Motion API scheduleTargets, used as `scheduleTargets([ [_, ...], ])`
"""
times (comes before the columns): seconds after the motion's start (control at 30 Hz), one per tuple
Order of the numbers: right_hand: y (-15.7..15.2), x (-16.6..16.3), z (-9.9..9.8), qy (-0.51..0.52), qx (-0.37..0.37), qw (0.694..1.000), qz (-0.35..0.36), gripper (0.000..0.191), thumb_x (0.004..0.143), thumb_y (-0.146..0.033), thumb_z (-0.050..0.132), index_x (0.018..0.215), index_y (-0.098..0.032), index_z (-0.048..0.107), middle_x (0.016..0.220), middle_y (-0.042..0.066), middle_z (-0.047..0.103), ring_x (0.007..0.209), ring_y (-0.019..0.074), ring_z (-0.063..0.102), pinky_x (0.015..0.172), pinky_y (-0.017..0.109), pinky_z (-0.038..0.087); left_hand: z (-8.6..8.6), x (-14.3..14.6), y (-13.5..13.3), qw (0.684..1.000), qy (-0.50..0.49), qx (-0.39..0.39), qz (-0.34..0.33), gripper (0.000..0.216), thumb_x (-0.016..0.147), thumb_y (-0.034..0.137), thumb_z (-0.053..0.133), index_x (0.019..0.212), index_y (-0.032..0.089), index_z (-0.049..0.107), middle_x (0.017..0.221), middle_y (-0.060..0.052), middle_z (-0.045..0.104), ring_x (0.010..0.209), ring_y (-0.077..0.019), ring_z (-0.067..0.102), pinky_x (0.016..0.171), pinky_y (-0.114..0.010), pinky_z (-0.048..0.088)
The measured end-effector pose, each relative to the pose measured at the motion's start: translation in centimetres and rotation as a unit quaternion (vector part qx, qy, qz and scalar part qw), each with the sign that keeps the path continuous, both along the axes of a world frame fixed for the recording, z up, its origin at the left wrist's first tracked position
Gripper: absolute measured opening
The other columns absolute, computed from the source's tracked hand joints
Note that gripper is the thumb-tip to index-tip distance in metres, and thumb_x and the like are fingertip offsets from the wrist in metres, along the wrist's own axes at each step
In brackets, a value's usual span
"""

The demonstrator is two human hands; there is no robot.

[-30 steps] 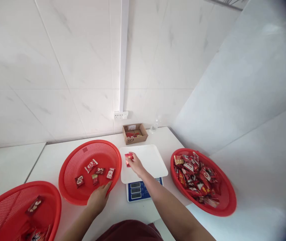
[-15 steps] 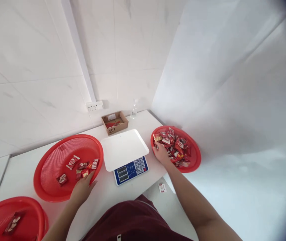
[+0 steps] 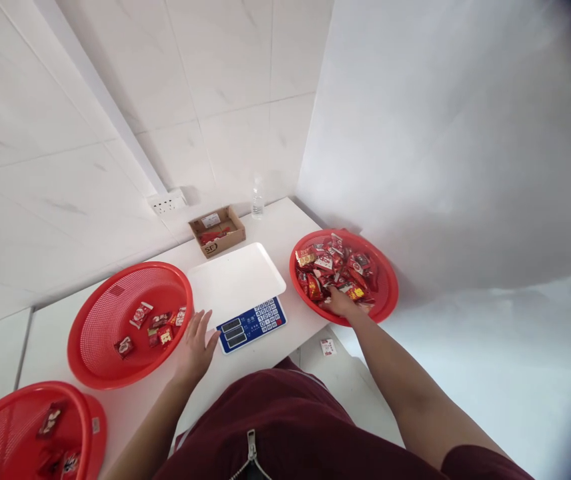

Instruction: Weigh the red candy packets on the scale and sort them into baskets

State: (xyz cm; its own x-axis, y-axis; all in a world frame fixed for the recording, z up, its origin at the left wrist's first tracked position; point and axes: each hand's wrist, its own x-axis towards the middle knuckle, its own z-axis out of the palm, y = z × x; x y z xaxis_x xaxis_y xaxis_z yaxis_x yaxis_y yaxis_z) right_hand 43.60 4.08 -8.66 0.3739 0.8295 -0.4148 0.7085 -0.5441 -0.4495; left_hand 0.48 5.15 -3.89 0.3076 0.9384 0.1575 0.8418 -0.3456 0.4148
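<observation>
My right hand [image 3: 339,302] reaches into the right red plastic basket [image 3: 390,293], its fingers down among red wrapped sweets [image 3: 324,262]. The fingertips are partly covered, so I cannot see whether they hold a sweet. My left hand [image 3: 196,350] is open and holds nothing, fingers apart, at the left front of the white-topped scale [image 3: 235,277]. Beside that hand, the middle red basket [image 3: 98,333] contains several wrapped sweets [image 3: 164,333]. On the scale's blue panel [image 3: 253,325] are keys and dark displays.
Another red basket [image 3: 90,413] with a few sweets is at the lower left. A small cardboard box [image 3: 218,231] with red packets stands behind the scale, near a clear bottle [image 3: 258,203]. A printed card [image 3: 328,347] lies below the table edge. Walls close off the back and right.
My left hand has come out of the middle basket and moved right, towards the scale. My right hand has shifted from the basket's left rim to its near side. The view has turned slightly.
</observation>
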Motion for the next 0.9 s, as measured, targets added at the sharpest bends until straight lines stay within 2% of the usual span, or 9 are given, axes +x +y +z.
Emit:
scheduleTargets([
  [0.13,-0.7,1.7,0.4,0.017,0.038,0.999,-0.013,0.048,0.071,-0.031,0.067,0.115,-0.015,0.057,0.107,0.013,0.067,0.098,0.0258,0.063,0.087,0.037,0.046,0.8,2.6,-0.4,0.999,0.014,-0.012,-0.034,0.045,0.090,0.039,0.040,0.130,0.019,0.045,0.136,-0.015,0.048,0.132,-0.0279,0.039,0.106,-0.046,0.037],
  [0.27,-2.0,3.0,1.6,0.138,0.097,0.977,-0.132,0.032,0.070,-0.036,0.068,0.094,-0.016,0.063,0.091,0.009,0.070,0.089,0.0244,0.064,0.082,0.040,0.050,1.1,4.4,-0.4,0.998,0.017,-0.036,-0.046,0.043,0.090,0.037,0.041,0.128,0.018,0.048,0.136,-0.014,0.049,0.132,-0.0274,0.039,0.106,-0.045,0.038],
  [0.33,-2.3,3.3,2.3,0.272,0.130,0.927,-0.221,0.026,0.068,-0.032,0.071,0.088,-0.018,0.063,0.088,0.006,0.070,0.083,0.0223,0.065,0.076,0.039,0.054,1.1,5.3,-0.3,0.998,0.017,-0.046,-0.048,0.041,0.090,0.036,0.042,0.127,0.019,0.049,0.136,-0.013,0.049,0.132,-0.0268,0.039,0.106,-0.045,0.038],
  [0.43,-2.2,3.9,3.3,0.442,0.149,0.816,-0.341,0.020,0.069,-0.024,0.071,0.087,-0.022,0.062,0.088,0.002,0.070,0.076,0.0180,0.066,0.068,0.035,0.058,1.2,6.8,-0.1,0.997,0.016,-0.053,-0.052,0.040,0.090,0.035,0.044,0.127,0.022,0.049,0.137,-0.011,0.049,0.132,-0.0265,0.039,0.105,-0.046,0.039],
  [0.5,-1.9,4.6,3.7,0.510,0.153,0.750,-0.392,0.014,0.074,-0.023,0.066,0.087,-0.023,0.061,0.086,0.001,0.070,0.074,0.0159,0.066,0.065,0.032,0.059,1.2,7.6,0.0,0.997,0.011,-0.058,-0.054,0.040,0.090,0.034,0.044,0.127,0.022,0.049,0.137,-0.011,0.048,0.133,-0.0267,0.038,0.105,-0.047,0.039],
  [0.57,-1.5,5.4,3.9,0.552,0.153,0.709,-0.412,0.008,0.080,-0.023,0.060,0.088,-0.022,0.062,0.084,0.002,0.070,0.074,0.0152,0.066,0.064,0.030,0.060,1.2,8.4,0.1,0.996,0.007,-0.064,-0.056,0.040,0.089,0.035,0.044,0.127,0.022,0.049,0.137,-0.011,0.048,0.132,-0.0269,0.038,0.106,-0.047,0.039],
  [0.67,-1.0,6.4,4.1,0.577,0.145,0.692,-0.409,0.010,0.085,-0.027,0.055,0.089,-0.022,0.063,0.086,0.003,0.070,0.077,0.0153,0.066,0.065,0.030,0.060,1.3,9.2,0.0,0.996,0.011,-0.073,-0.051,0.041,0.089,0.036,0.044,0.127,0.021,0.050,0.137,-0.011,0.048,0.132,-0.0266,0.039,0.106,-0.045,0.038],
  [0.77,-0.6,6.9,4.6,0.603,0.149,0.691,-0.370,0.026,0.088,-0.042,0.050,0.099,-0.024,0.064,0.098,0.005,0.070,0.086,0.0166,0.066,0.068,0.030,0.060,1.3,9.7,-0.4,0.996,0.012,-0.082,-0.037,0.040,0.090,0.036,0.044,0.126,0.021,0.050,0.137,-0.011,0.048,0.132,-0.0262,0.038,0.107,-0.045,0.037],
  [0.9,0.0,7.5,4.7,0.615,0.169,0.711,-0.296,0.039,0.086,-0.055,0.046,0.105,-0.025,0.063,0.108,0.006,0.068,0.096,0.0186,0.064,0.073,0.033,0.059,1.2,10.1,-1.0,0.995,0.016,-0.097,-0.025,0.040,0.090,0.036,0.043,0.126,0.020,0.050,0.137,-0.012,0.048,0.132,-0.0267,0.038,0.107,-0.047,0.037],
])
